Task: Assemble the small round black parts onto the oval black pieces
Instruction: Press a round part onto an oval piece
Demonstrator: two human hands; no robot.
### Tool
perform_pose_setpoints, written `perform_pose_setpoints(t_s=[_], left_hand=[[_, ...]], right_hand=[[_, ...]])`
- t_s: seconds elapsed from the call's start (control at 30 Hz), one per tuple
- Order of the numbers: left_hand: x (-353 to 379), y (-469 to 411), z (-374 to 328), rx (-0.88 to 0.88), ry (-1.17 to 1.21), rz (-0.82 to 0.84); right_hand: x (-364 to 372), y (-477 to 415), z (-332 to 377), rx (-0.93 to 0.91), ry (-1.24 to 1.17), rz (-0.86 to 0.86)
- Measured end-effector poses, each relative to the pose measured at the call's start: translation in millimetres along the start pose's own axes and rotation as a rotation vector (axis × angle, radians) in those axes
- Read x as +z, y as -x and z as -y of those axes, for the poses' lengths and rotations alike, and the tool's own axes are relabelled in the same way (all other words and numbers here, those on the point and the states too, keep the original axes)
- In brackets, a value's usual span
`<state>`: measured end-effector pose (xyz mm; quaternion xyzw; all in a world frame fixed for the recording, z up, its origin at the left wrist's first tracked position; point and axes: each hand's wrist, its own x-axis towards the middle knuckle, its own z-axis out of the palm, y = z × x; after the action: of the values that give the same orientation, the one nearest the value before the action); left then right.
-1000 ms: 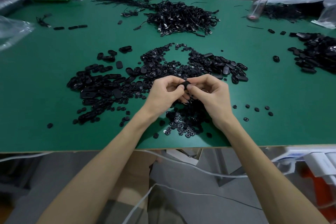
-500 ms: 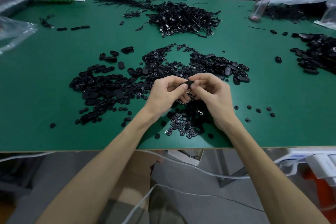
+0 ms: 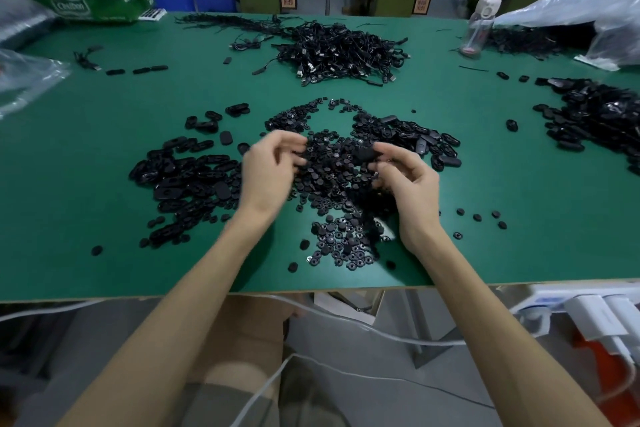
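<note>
Right hand (image 3: 407, 180) pinches one flat oval black plastic piece (image 3: 363, 153) between thumb and fingertips, above the heap of small round black parts (image 3: 332, 191) on the green table (image 3: 519, 218). Left hand (image 3: 270, 170), apart from it and blurred, has loosely curled fingers; whether they grip a part cannot be told.

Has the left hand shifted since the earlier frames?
Yes. The left hand has swung left, away from the right hand gripping an oval piece, toward the oval-piece pile.

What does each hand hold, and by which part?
The right hand pinches an oval black piece by its right end; the left hand is blurred: cannot tell.
</note>
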<state>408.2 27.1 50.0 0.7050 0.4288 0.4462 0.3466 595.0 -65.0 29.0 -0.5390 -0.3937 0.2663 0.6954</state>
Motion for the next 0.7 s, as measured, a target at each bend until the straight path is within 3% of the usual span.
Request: perform_pose_setpoints(t_s=[0.2, 0.3, 0.53, 0.6, 0.7], left_hand=[[-79.4, -21.3, 42.6, -0.073, -0.822, -0.002], [-96.4, -20.8, 54.9, -0.052, -0.995, 0.019], [-92.8, -8.7, 55.9, -0.022, -0.953, -0.108], [-88.8, -4.4, 49.5, 0.015, -0.885, -0.135], [-73.1, 1.5, 31.0, 0.025, -0.550, -0.089]], right_hand=[[-2.8, -6.7, -3.4, 0.092, -0.060, -0.176], [-3.2, -7.8, -4.9, 0.147, -0.052, -0.159], [-3.3, -6.6, -5.6, 0.167, 0.016, -0.115], [-1.2, -3.7, -3.7, 0.104, 0.168, -0.043], [5.8, 0.0, -3.7, -0.011, 0.511, 0.151]])
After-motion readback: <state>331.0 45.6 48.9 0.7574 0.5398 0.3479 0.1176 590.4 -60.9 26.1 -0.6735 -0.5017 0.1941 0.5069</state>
